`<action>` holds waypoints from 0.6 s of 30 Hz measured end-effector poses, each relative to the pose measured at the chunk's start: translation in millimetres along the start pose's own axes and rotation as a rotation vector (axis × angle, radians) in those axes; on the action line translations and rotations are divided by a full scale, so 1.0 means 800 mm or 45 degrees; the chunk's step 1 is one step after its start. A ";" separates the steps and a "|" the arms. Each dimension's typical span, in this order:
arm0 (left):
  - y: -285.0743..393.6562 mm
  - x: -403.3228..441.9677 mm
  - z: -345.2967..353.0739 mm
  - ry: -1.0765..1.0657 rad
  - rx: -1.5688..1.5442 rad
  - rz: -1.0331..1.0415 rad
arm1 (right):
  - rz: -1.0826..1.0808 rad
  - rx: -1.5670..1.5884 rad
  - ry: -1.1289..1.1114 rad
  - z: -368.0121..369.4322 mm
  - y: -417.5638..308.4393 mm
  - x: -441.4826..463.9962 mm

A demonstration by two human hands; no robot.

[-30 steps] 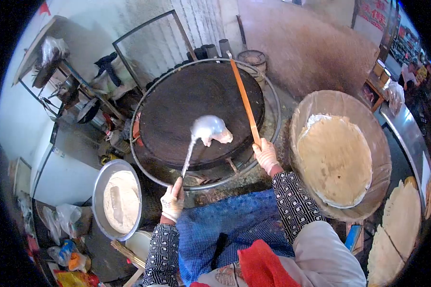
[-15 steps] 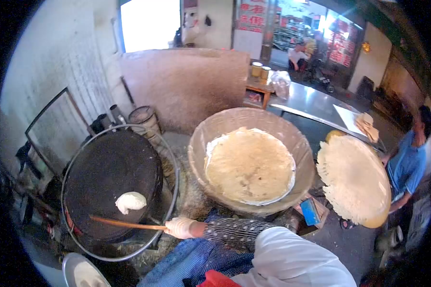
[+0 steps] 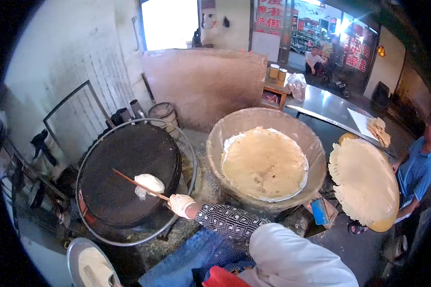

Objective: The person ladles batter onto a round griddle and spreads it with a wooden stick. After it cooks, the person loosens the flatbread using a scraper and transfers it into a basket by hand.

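while the right hand (image 3: 181, 205) clamps it in its grip, the stick (image 3: 128, 178) now crosses the dough (image 3: 152, 182).

Black griddle (image 3: 124, 158), blue checked apron (image 3: 189, 256)

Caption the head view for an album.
Gloved right hand holding a slim stick at a pale, doughy lump on a round black griddle, a basket of flatbread alongside.
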State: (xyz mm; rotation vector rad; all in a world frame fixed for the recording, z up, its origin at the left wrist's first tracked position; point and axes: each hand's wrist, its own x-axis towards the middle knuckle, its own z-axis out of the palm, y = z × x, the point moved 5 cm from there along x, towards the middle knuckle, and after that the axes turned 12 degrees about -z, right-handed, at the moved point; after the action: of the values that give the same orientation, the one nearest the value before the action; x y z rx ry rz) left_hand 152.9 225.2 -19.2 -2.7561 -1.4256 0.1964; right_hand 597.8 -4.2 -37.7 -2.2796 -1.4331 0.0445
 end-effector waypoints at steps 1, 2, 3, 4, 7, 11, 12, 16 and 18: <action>0.022 0.010 -0.026 -0.008 -0.024 0.071 | 0.016 0.000 -0.022 0.006 -0.007 -0.005; 0.043 0.026 -0.026 -0.014 -0.059 0.141 | 0.027 -0.009 -0.043 0.008 -0.013 -0.010; 0.065 0.042 -0.011 -0.019 -0.103 0.205 | 0.033 -0.025 -0.069 0.004 -0.018 -0.016; 0.088 0.053 0.005 -0.029 -0.145 0.265 | 0.050 -0.134 -0.133 -0.007 -0.013 -0.025; 0.222 0.053 -0.037 0.154 -0.104 0.582 | -0.161 -0.617 -0.158 0.012 0.020 -0.003; 0.359 0.054 -0.045 -0.094 -0.081 0.427 | 0.005 -0.095 -0.174 -0.047 -0.039 -0.019; 0.376 0.052 -0.024 -0.051 -0.047 0.443 | -0.077 -0.233 -0.464 -0.023 -0.008 -0.016; 0.393 0.045 0.024 0.233 -0.054 0.373 | 0.420 -0.013 -0.147 -0.030 0.033 -0.005; 0.393 0.045 0.044 0.277 -0.044 0.330 | 0.177 -0.127 -0.045 -0.015 0.028 -0.016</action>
State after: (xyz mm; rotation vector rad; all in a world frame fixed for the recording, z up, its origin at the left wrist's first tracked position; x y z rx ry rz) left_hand 424.4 71.5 -84.5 -2.8752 -1.0308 -0.1206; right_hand 613.6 -27.6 -38.3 -2.4682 -1.3192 0.0571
